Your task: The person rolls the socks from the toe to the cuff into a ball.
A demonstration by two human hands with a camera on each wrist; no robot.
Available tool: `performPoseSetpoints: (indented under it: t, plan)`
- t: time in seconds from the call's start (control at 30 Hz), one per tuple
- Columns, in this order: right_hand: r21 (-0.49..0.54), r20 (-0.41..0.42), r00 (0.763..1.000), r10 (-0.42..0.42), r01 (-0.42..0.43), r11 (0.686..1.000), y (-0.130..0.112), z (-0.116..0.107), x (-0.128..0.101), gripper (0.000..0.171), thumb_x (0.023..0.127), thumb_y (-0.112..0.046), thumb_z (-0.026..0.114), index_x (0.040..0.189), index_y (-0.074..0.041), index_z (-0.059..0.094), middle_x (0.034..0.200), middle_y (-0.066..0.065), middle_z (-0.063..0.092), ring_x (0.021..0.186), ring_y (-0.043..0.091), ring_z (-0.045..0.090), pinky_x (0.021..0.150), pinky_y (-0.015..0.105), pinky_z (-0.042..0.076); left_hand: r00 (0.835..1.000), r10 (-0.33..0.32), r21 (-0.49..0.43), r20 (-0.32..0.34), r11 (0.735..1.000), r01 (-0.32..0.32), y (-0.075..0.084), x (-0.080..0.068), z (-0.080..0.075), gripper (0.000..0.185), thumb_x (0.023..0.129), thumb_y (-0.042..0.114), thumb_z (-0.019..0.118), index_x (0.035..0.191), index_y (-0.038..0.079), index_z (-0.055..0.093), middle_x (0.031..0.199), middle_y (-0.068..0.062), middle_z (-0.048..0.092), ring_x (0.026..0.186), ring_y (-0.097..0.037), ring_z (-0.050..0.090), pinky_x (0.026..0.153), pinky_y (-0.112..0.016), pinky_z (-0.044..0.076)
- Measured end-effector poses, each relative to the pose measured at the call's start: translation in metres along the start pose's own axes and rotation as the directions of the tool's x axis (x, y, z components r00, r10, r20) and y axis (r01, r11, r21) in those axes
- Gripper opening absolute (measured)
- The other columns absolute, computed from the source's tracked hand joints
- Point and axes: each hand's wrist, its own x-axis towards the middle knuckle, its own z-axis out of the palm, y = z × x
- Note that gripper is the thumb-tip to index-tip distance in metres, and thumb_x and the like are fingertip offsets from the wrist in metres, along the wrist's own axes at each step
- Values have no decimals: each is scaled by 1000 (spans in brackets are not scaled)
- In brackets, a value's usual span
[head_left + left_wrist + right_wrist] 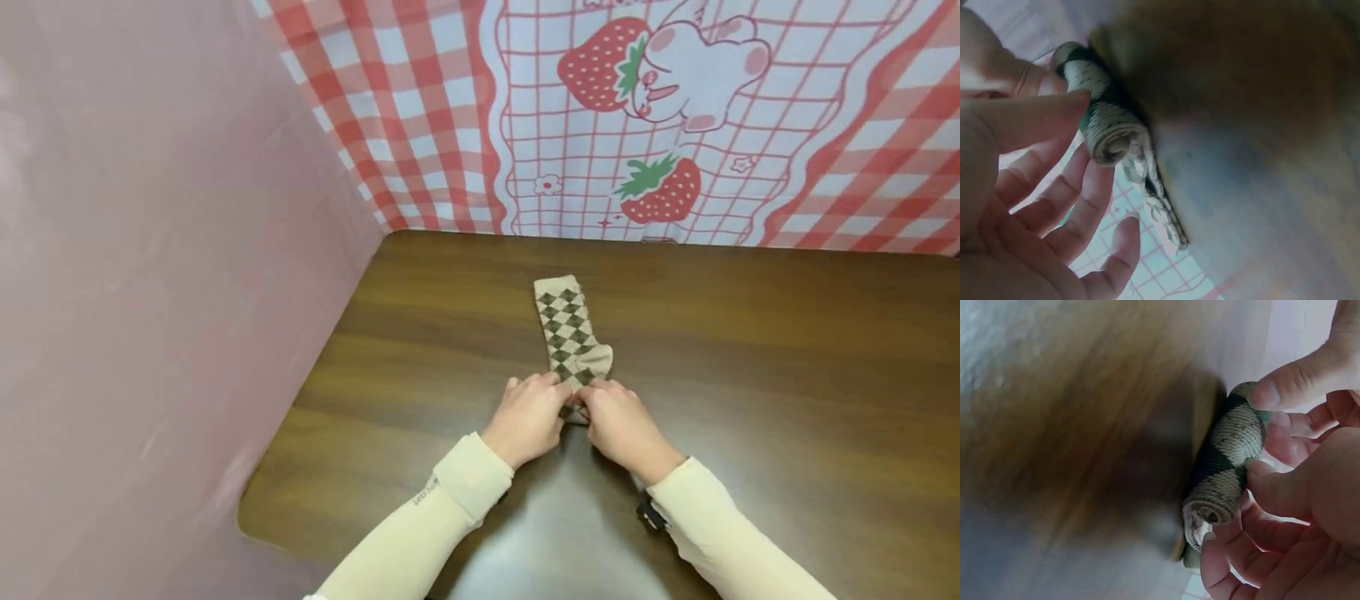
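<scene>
A: Where is the beige knitted sock with dark green diamonds?

B: It lies flat on the dark brown wooden worktop, near the middle. Its near end is rolled up into a little roll.

A: What are the hands doing?

B: Both are on the roll, right next to each other. The left hand pinches one end of it, thumb on one side, fingers curled under. The right hand pinches the other end the same way, with its thumb on top of the roll.

A: What is behind the sock?

B: A red and white checked cloth with strawberries and a bunny hangs at the back. A plain pink wall stands on the left. The person wears cream long sleeves.
</scene>
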Motion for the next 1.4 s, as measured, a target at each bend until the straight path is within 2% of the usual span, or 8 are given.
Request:
performPoseSetpoints:
  t: [0.17,0.27,0.37,0.4,0.6,1.0,1.2,1.4]
  plan:
    - [70,-39,999,28,-25,997,10,-3,-17,17,78,13,69,84,-3,73,80,8,63,75,33,63,69,50,52,998,61,45,-4,997,-60,12,8,9,12,79,14,75,87,21,70,84,7,64,77,-12,64,62,-28,36]
    - [95,-83,997,-5,13,995,8,-3,-16,15,79,11,71,86,-1,72,82,7,64,77,32,63,71,49,52,999,52,71,-13,996,-51,7,8,9,9,78,17,75,83,23,70,80,8,65,73,-11,64,60,-28,35]
    - [95,-120,991,-57,68,993,0,-1,-7,13,78,9,74,86,-1,71,83,8,64,79,31,62,71,49,52,1000,18,78,-10,997,-17,-4,5,5,7,78,18,75,80,24,72,79,7,67,71,-10,64,60,-29,35]
    - [91,-129,989,-77,89,992,-3,0,-3,13,78,9,75,86,0,71,84,8,64,80,31,62,71,49,52,1000,3,72,-7,997,-3,-9,4,3,7,79,18,75,80,24,72,79,7,68,70,-10,63,60,-29,35]
    - [35,-147,983,-114,120,992,-4,0,-8,17,74,8,78,88,1,71,87,8,62,81,29,60,69,50,50,999,-9,-4,36,1000,9,-10,10,3,12,81,15,72,88,24,77,85,7,71,74,-11,65,62,-31,37]
    - [-11,-196,964,-179,180,984,4,7,-6,27,66,14,78,82,-2,65,81,7,62,78,28,62,65,47,51,997,-29,-142,71,989,39,-14,11,2,15,82,11,68,93,19,75,90,5,72,81,-14,67,70,-38,48]
    - [-38,-149,973,-176,172,984,-1,4,1,23,69,12,77,82,-3,65,81,7,62,79,29,61,64,47,50,996,-56,-168,73,983,68,-18,10,-1,18,82,5,67,94,17,76,92,3,72,83,-17,68,71,-40,50]
    - [-82,-111,983,-148,140,987,-1,-2,-3,21,68,6,80,81,-2,67,82,7,57,81,29,58,63,46,48,993,-44,-225,110,972,68,-15,18,2,20,83,1,66,94,15,75,93,2,73,84,-19,68,71,-40,52]
